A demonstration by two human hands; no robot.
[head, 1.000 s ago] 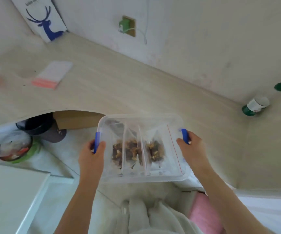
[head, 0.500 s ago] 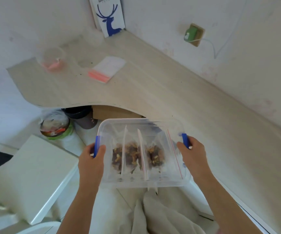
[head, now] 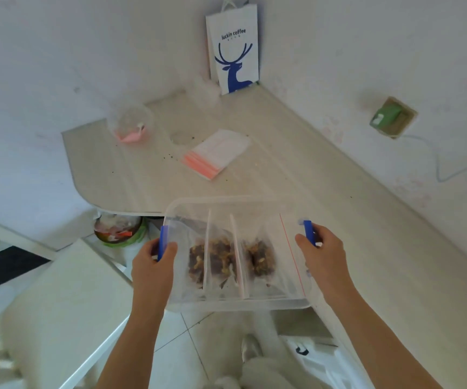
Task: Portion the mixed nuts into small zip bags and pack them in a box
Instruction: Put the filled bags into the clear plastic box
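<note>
Clear box (head: 238, 303) overhanging desk edge (head: 120, 209)

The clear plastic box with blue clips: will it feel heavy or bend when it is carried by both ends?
Probably light: the clear plastic box holds only a few small nut bags. Its thin walls may flex slightly. The left hand and right hand grip opposite ends, so it likely stays level.

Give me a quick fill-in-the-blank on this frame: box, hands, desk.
1. The clear box is held by ____ hands, the left hand and the right hand.
2. Each hand grips a ____ coloured clip on the box's end.
3. The filled zip bags lie ____ the box.
4. The paper bag in the corner shows a blue ____.

Missing: two; blue; inside; deer
</note>
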